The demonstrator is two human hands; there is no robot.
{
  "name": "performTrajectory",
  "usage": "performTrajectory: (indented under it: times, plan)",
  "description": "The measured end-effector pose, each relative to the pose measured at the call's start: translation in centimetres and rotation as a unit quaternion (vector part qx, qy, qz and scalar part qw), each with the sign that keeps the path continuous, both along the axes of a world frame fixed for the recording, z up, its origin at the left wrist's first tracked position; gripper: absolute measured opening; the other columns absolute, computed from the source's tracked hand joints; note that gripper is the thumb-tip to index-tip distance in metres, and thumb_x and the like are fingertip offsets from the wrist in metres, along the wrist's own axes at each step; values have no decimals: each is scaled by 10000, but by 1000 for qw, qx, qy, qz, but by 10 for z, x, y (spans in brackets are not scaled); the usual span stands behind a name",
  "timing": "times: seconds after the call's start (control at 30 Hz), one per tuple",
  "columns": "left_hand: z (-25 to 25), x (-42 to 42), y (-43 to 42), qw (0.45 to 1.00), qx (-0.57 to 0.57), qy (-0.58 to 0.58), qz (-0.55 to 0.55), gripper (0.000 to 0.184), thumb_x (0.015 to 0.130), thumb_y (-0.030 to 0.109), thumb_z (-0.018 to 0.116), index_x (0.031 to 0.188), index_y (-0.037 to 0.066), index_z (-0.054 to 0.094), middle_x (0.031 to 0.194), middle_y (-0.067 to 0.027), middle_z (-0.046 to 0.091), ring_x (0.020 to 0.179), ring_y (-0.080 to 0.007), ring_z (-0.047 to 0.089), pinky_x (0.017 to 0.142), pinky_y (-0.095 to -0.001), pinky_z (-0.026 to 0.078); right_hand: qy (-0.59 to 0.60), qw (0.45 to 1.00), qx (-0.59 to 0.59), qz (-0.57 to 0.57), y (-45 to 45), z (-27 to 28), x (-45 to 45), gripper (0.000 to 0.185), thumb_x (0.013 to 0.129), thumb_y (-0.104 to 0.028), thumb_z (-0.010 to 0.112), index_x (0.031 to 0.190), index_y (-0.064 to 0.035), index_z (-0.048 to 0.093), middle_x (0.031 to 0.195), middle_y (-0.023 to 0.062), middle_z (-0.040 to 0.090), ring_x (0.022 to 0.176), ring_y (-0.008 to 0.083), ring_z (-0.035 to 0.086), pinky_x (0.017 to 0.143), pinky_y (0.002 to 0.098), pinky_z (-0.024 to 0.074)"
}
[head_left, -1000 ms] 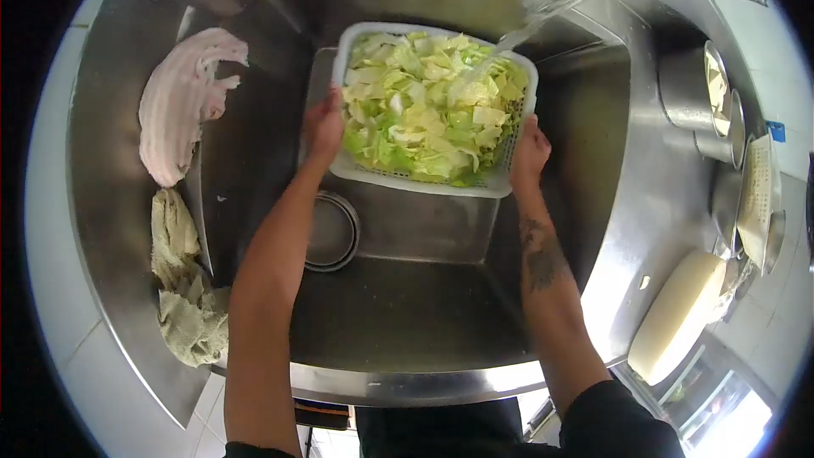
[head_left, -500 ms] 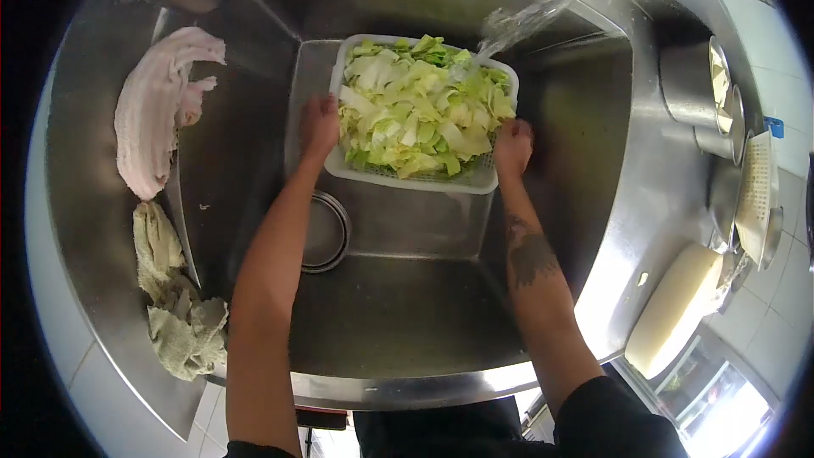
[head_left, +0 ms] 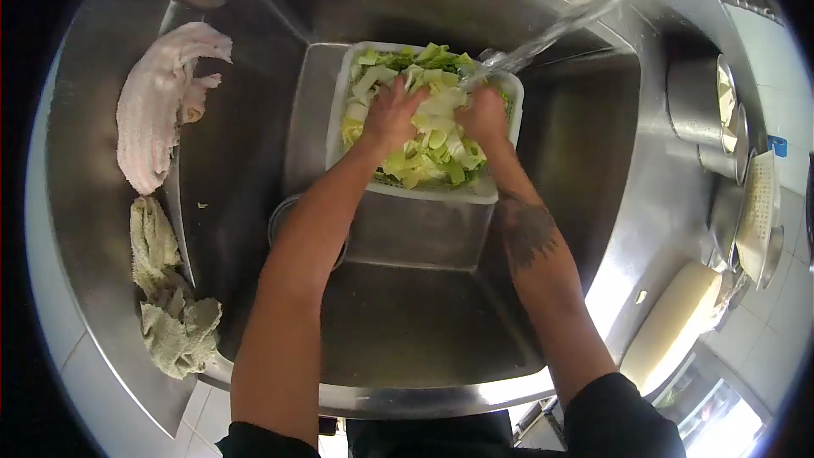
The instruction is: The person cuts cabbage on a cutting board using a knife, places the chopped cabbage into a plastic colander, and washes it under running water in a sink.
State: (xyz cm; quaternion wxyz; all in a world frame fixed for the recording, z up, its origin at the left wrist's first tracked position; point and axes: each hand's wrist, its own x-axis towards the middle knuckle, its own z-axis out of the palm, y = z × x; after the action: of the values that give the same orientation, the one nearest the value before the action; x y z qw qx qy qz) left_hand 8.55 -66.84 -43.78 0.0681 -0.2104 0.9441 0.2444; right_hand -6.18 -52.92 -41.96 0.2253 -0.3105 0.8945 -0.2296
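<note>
Chopped lettuce, pale green and white, fills a white perforated plastic basket in the steel sink. My left hand rests on the left part of the heap, thumb and fingers apart, fingertips partly among the leaves. On the right side my right hand has its fingers curled into the pieces, and leaves hide its fingertips. A stream of water comes from the upper right and lands in the basket close to my right hand.
A ring-shaped drain shows partly behind my left forearm. A pinkish towel and a greenish cloth lie along the left ledge. Metal pots, a cream strainer and a long pale block line the right ledge.
Both hands have left the basket's outer sides and moved inward onto the lettuce. The leaves under them are pushed about. The water still runs.
</note>
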Motion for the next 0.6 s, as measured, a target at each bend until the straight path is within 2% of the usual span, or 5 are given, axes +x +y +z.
performTrajectory:
  times: [0.13, 0.23, 0.43, 0.47, 0.6]
  plan:
    - [41, -6, -14, 989, 145, 23, -16, 669, 694, 69, 706, 1322, 203, 517, 1323, -213, 428, 1164, -431, 487, 998, -455, 431, -16, 999, -29, 36, 11, 73, -3, 508, 652, -141, 771, 1134, -35, 654, 1181, 224, 613, 994, 335, 641, 839, 376, 515]
    - [45, 5, -22, 984, 135, 57, -98, 841, 664, 152, 776, 1418, 241, 416, 1415, -224, 359, 1259, -449, 411, 1034, -544, 368, -274, 954, -122, -16, 16, 87, 8, 623, 633, -178, 798, 1216, -60, 614, 1139, 222, 637, 999, 328, 642, 870, 348, 513]
    - [10, 41, -1, 993, -79, -39, -76, 1325, 492, 381, 902, 1535, 331, 86, 1509, -222, 268, 1399, -455, 200, 1040, -697, 167, 64, 989, 100, 92, -5, 13, 79, 870, 617, -204, 833, 1393, -224, 439, 1229, 225, 568, 1058, 382, 584, 856, 542, 480]
    - [0, 38, 5, 991, -126, -8, -51, 1137, 509, 385, 885, 1486, 272, 313, 1472, -206, 326, 1374, -443, 245, 1007, -698, 207, 117, 986, 103, 65, -13, 4, 84, 900, 613, -198, 831, 1409, -254, 417, 1218, 229, 570, 1069, 405, 571, 878, 549, 466]
    - [9, 24, 6, 988, -126, -74, -50, 895, 717, 270, 753, 1487, 329, 301, 1450, -180, 366, 1270, -374, 416, 949, -634, 351, 25, 999, 40, 26, -4, -16, 62, 742, 599, -176, 824, 1293, -193, 561, 1099, 226, 623, 1086, 400, 571, 928, 490, 462]
